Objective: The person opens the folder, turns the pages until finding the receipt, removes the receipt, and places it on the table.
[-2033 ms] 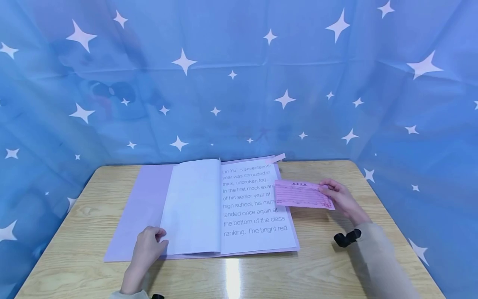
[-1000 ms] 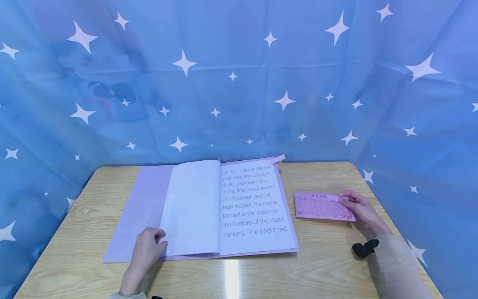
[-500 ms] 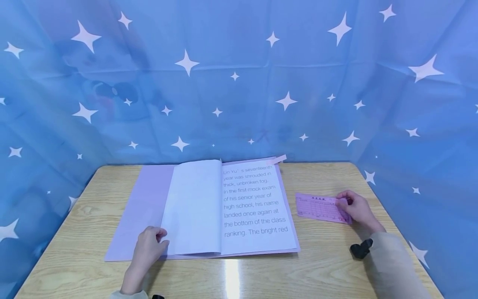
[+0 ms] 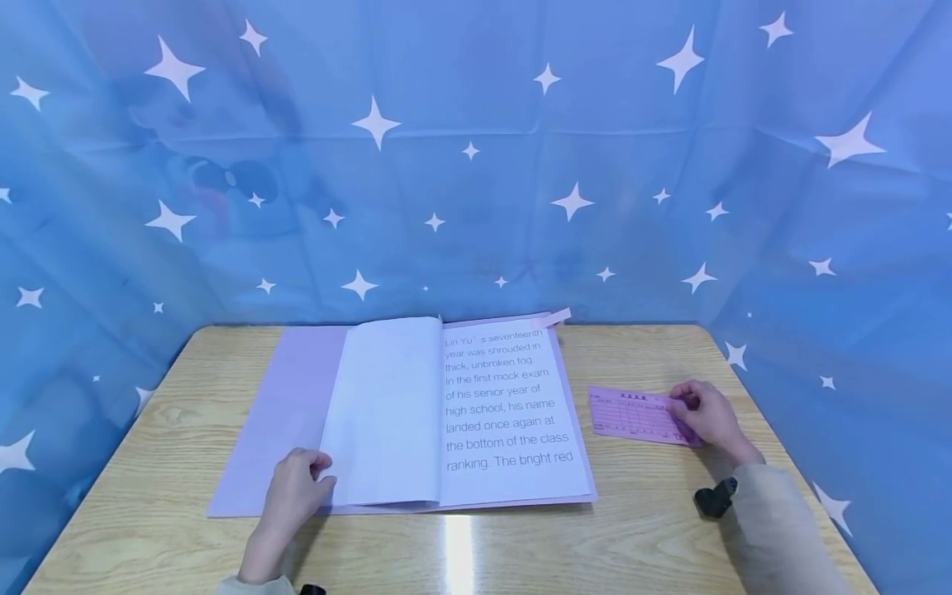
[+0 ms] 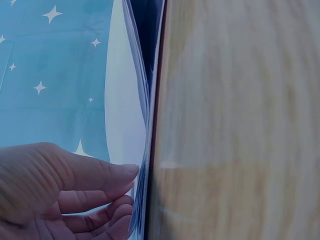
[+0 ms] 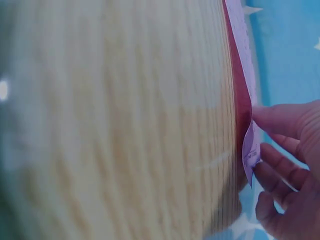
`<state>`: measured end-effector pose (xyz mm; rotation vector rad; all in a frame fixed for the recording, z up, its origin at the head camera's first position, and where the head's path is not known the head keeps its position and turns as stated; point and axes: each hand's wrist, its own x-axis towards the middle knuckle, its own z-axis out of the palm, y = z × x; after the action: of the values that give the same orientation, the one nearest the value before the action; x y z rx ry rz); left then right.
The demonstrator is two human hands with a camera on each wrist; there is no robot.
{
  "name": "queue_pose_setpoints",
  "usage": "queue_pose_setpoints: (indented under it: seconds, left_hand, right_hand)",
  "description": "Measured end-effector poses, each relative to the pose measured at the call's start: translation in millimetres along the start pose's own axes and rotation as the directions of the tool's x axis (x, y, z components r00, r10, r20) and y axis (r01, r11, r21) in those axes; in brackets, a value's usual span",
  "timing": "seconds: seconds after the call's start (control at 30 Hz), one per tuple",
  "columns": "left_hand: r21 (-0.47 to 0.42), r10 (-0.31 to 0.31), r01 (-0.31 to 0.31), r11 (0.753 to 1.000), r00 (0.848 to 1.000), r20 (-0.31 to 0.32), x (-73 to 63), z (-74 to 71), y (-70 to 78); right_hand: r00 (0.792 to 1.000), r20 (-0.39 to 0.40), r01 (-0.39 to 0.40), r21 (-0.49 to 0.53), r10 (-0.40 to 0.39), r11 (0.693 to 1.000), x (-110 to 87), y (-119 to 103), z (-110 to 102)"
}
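On the right, my right hand [image 4: 710, 416] holds the right end of a pink printed receipt slip [image 4: 632, 415]. The right wrist view has the thumb and fingers of this hand [image 6: 292, 165] at the slip [image 6: 243, 55], whose near edge bows up from the tabletop. An open booklet [image 4: 506, 413] with large print on its right page lies left of the slip. My left hand [image 4: 296, 489] rests its fingertips at the outer edge of the blank left page [image 4: 387, 413]. In the left wrist view the thumb and fingertips touch the pages [image 5: 125, 110].
Purple cover [image 4: 275, 413] shows beyond the left page. A pale pink strip [image 4: 552, 317] sticks out at the booklet's top right corner. The wooden table [image 4: 654, 537] meets a blue starred curtain [image 4: 476, 198] at its back and sides.
My right hand has drawn the pink slip right, off the printed page, and lowered it to the wooden tabletop. The left hand and the booklet have stayed in place.
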<state>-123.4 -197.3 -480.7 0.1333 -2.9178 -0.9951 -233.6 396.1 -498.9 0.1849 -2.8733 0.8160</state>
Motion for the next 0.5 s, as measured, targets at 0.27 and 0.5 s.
queue_pose_setpoints:
  seconds: [0.27, 0.5]
  left_hand:
    - [-0.019, 0.037, -0.036, 0.999, 0.997, 0.062, 1.2, -6.6, 0.6]
    - [-0.047, 0.059, -0.062, 0.997, 0.997, -0.056, 16.9, -17.5, 27.9]
  right_hand:
    - [0.992, 0.008, -0.127, 0.096, 0.127, 0.987, -5.0, -9.4, -1.0]
    - [0.998, -0.063, 0.020, 0.183, -0.009, 0.983, 6.7, -62.6, 4.2]
